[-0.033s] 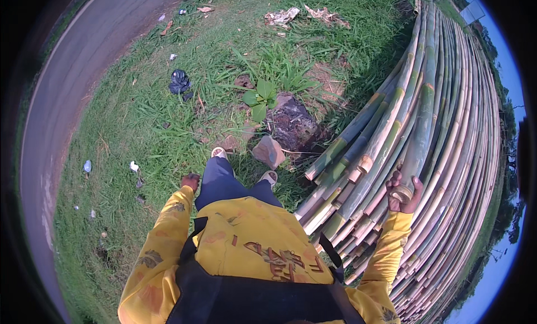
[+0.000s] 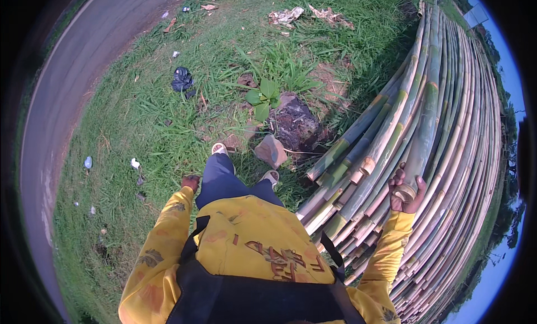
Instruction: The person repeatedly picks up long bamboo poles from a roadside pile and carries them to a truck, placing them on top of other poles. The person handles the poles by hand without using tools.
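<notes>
My right hand (image 2: pixel 406 196) grips the near cut end of a thick green bamboo pole (image 2: pixel 423 139), fingers on one side and thumb on the other. That pole rests along the top of a large stack of bamboo poles (image 2: pixel 467 139) on my right, running away from me. Beside my left thigh hangs my left hand (image 2: pixel 191 182), its fingers curled in, with nothing visible in it. Both forearms are in yellow patterned sleeves.
A dark rock (image 2: pixel 292 122) and a smaller pale stone (image 2: pixel 270 151) lie in the grass before my feet, beside a leafy plant (image 2: pixel 264 95). A black plastic bag (image 2: pixel 182 79) and scattered litter lie farther left. A paved road (image 2: pixel 72 83) curves along the left.
The ground and poles have shifted very slightly in the picture. My right hand keeps its grip on the bamboo pole, and my left hand stays by my thigh.
</notes>
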`<state>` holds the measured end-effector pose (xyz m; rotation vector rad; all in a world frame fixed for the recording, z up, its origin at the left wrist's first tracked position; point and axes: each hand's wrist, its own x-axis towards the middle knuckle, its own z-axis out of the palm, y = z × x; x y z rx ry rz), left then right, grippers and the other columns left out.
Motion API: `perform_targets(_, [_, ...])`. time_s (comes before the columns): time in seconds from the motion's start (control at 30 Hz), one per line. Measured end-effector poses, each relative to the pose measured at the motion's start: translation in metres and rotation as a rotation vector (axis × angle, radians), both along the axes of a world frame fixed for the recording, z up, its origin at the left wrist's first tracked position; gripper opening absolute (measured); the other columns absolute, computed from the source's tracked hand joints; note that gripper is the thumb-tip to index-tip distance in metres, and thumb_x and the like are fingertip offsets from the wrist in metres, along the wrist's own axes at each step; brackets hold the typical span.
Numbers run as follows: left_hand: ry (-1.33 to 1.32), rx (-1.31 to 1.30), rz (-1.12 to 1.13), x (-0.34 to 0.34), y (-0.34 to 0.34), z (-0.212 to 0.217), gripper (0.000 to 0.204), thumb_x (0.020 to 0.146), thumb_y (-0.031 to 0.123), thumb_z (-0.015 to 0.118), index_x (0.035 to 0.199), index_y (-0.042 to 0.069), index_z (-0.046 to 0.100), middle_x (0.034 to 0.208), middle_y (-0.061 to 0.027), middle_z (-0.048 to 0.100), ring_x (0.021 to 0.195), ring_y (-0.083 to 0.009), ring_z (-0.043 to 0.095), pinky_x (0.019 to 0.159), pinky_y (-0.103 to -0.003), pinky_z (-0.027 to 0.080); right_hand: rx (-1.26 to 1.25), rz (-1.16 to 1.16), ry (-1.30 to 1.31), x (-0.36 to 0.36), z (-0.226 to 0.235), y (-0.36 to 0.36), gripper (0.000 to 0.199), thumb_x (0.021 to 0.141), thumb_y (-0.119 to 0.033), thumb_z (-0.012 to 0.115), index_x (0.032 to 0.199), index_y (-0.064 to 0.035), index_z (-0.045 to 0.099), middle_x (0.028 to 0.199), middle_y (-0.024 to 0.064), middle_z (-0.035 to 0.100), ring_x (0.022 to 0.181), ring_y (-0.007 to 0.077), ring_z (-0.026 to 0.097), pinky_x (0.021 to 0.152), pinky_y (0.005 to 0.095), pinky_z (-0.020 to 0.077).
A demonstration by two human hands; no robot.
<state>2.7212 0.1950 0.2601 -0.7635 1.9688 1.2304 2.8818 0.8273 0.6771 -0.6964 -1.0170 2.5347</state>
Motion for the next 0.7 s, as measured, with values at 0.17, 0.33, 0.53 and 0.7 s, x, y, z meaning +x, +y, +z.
perform_targets(0.17, [0.312, -0.43, -1.062, 0.014, -0.082, -0.076, 0.025, 0.082, 0.028, 0.067, 0.101, 0.012, 0.065, 0.093, -0.0094, 0.07, 0.087, -0.0291, 0.068, 0.076, -0.042, 0.053, -0.219, 0.097, 0.352, -0.118, 0.039, -0.064, 0.061, 0.09, -0.031, 0.058, 0.13, 0.0085, 0.034, 0.099, 0.0129, 0.051, 0.086, 0.0227, 0.058, 0.089, 0.0381, 0.0493])
perform_targets(0.33, [0.159, -0.446, -1.087, -0.051, -0.066, -0.076, 0.031, 0.082, 0.033, 0.065, 0.108, 0.015, 0.067, 0.101, -0.0123, 0.07, 0.105, -0.0282, 0.064, 0.082, -0.042, 0.052, -0.246, 0.124, 0.5, -0.23, 0.059, -0.164, 0.06, 0.091, -0.031, 0.059, 0.129, 0.0078, 0.035, 0.102, 0.0136, 0.051, 0.092, 0.0244, 0.059, 0.094, 0.0396, 0.0481])
perform_targets(0.53, [0.063, -0.217, -0.89, -0.17, -0.115, -0.091, 0.035, 0.082, 0.039, 0.065, 0.113, 0.025, 0.067, 0.125, 0.0031, 0.059, 0.115, -0.0188, 0.054, 0.096, -0.038, 0.044, -0.191, 0.146, 0.391, -0.378, 0.06, -0.294, 0.04, 0.089, -0.026, 0.063, 0.114, 0.0025, 0.053, 0.098, 0.016, 0.064, 0.092, 0.0291, 0.065, 0.092, 0.0428, 0.0523])
perform_targets(0.7, [0.421, 0.421, 0.368, -0.309, -0.082, 0.043, 0.03, 0.091, 0.026, 0.063, 0.111, 0.004, 0.065, 0.097, -0.0084, 0.069, 0.075, -0.015, 0.062, 0.063, -0.026, 0.048, -0.293, 0.281, 0.199, -0.467, 0.018, -0.388, 0.035, 0.088, -0.02, 0.064, 0.105, 0.0082, 0.055, 0.098, 0.0181, 0.063, 0.097, 0.0323, 0.064, 0.096, 0.0422, 0.0517])
